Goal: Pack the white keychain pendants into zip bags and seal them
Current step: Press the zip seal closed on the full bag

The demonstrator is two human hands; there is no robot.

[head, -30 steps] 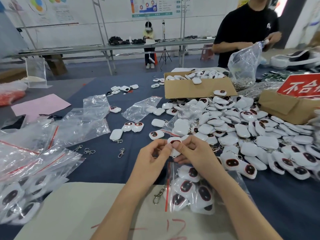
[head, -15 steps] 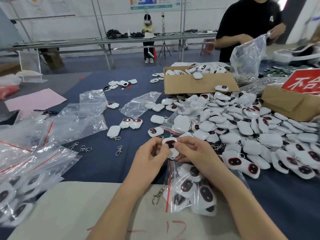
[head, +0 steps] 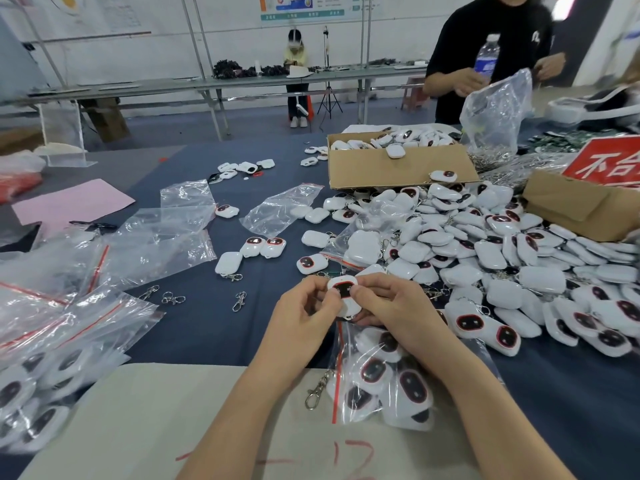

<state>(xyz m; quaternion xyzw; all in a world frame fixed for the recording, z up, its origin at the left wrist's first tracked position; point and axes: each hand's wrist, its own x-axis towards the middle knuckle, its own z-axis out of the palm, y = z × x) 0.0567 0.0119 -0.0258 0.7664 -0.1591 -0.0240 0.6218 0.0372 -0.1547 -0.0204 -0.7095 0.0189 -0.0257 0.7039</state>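
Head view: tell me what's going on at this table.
A person's left hand and right hand pinch one white keychain pendant with a dark, red-rimmed face, beside a clear red-striped zip bag already holding several. That pendant is not yet bagged. A pile of loose white pendants waits to the right.

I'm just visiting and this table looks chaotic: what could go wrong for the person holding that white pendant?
The left hand and right hand only pinch the pendant; it might slip into the loose pile nearby. The zip bag below already bulges, so its seal may not close cleanly. The metal clasp lying by the bag's red strip could get left out.
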